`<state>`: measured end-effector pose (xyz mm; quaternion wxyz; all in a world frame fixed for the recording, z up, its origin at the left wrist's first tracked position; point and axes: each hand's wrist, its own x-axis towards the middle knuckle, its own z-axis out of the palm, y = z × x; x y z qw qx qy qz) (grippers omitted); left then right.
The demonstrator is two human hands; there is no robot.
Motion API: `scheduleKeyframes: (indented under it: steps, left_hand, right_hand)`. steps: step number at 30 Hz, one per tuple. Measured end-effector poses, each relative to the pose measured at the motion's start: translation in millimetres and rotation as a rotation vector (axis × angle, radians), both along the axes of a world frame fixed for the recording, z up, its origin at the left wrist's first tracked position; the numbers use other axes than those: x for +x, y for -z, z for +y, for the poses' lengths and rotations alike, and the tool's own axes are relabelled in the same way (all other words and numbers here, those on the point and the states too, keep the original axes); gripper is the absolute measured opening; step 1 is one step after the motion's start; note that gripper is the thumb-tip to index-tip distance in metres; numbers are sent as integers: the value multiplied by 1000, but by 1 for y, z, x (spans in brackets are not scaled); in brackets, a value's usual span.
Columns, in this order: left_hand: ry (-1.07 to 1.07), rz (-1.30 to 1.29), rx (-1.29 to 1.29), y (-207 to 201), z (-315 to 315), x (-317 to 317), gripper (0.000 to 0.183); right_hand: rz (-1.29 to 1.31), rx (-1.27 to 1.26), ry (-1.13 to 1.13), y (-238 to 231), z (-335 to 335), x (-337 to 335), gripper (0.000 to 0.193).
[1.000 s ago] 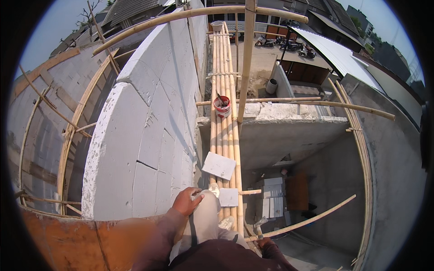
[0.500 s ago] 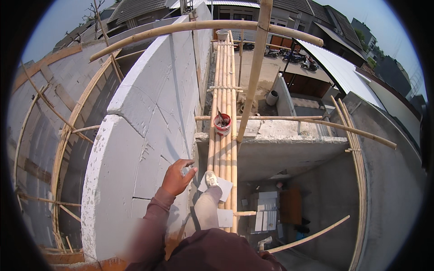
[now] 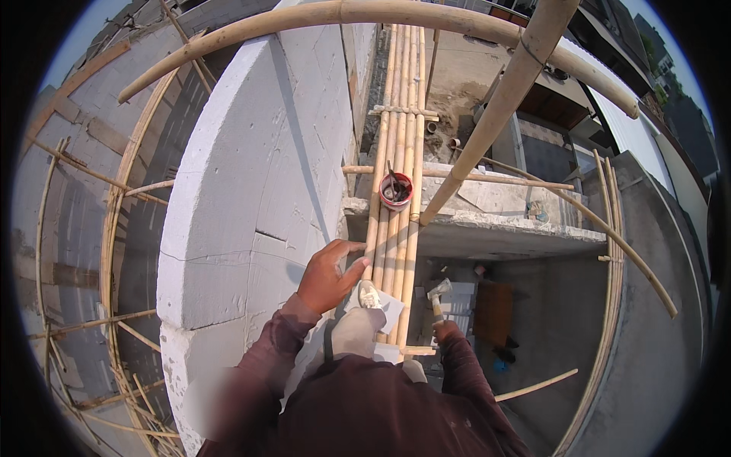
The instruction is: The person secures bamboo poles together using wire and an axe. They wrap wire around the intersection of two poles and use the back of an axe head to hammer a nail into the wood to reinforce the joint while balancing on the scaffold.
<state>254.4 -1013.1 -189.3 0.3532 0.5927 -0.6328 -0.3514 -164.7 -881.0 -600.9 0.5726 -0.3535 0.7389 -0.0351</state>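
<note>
My left hand (image 3: 326,276) is open, thumb and fingers apart, over the left edge of the bamboo walkway (image 3: 402,137) and close to the wall of pale blocks (image 3: 221,228). Its fingertips appear to overlap a pole, but I cannot tell whether they touch. My right hand (image 3: 448,330) is closed around the wooden handle of a hammer (image 3: 439,291), whose pale head points up and away from me, out over the drop. My shoe (image 3: 368,295) rests on a light square slab (image 3: 390,311) on the poles. Farther along stands a red-rimmed bucket (image 3: 396,190) with a dark tool in it.
A thick upright bamboo post (image 3: 495,114) leans across the right of the walkway, and a bamboo rail (image 3: 343,12) crosses ahead. Below on the right lie stacked pale blocks (image 3: 460,298) beside a brown panel (image 3: 493,312). More bamboo scaffolding (image 3: 114,251) stands left of the wall.
The view has tipped downward and shifted. My right hand has come up into sight with the hammer, whose head earlier showed low by my body. My left hand has moved forward and right.
</note>
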Motion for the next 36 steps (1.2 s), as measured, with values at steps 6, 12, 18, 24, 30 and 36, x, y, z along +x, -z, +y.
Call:
scheduleKeyframes:
  steps: [6,12,18,24,30,36]
  left_hand:
    - [22,215,444,88,-2,-22,33]
    - [-153,413,613,177,-50,-19,32]
    - [-288,290,682,316,-143,-23,32]
    - [-152,334,675,516,-288,-47,33]
    - [-37,188,786,747,-424,-62,34]
    - [296,-222,697,842,-436,-104,33]
  right_hand:
    - [-74,-247,-48,-127,-139,80,26]
    - [-357,75,87,-181,-183,113,25]
    - [-500,352,307,-94,-235,156,23]
    - [-569,472,384,69,-286,221,21]
    - [-534,616,245,115,-318,229,29]
    - [-439,572,238,110,-357,226,29]
